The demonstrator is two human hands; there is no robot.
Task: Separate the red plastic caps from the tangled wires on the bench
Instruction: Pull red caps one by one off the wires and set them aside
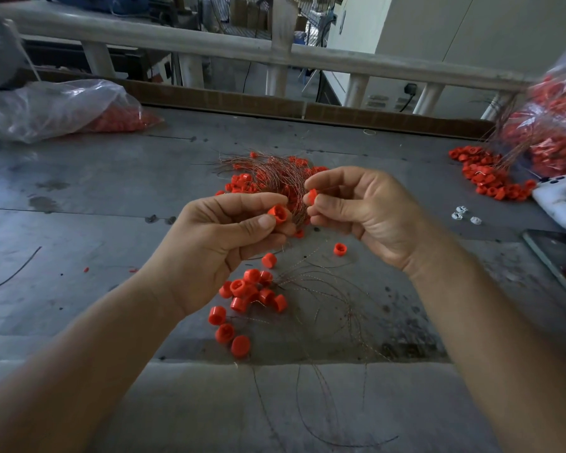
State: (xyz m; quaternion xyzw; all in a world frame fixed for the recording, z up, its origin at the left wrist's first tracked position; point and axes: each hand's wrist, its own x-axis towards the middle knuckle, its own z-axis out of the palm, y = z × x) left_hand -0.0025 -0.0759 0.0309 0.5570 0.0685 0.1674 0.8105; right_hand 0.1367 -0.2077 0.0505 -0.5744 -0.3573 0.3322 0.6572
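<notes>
My left hand [223, 243] pinches a red plastic cap [277, 213] between thumb and fingers, its hollow side up. My right hand [366, 210] pinches a second red cap [311, 195] at its fingertips, close beside the first. Both hands hover above the grey bench [111, 197]. Behind them lies a tangle of thin coppery wires [275, 173] with several red caps caught in it. Below my hands sits a loose pile of red caps [252, 294], and several bare wires [337, 305] trail toward the front edge.
A clear plastic bag of red caps [62, 109] lies at the back left. Another bag of caps and wires [549, 125] spills a heap [487, 174] at the right. A white phone [559, 201], a dark tablet [556, 256] and small white pieces [464, 214] lie at the right.
</notes>
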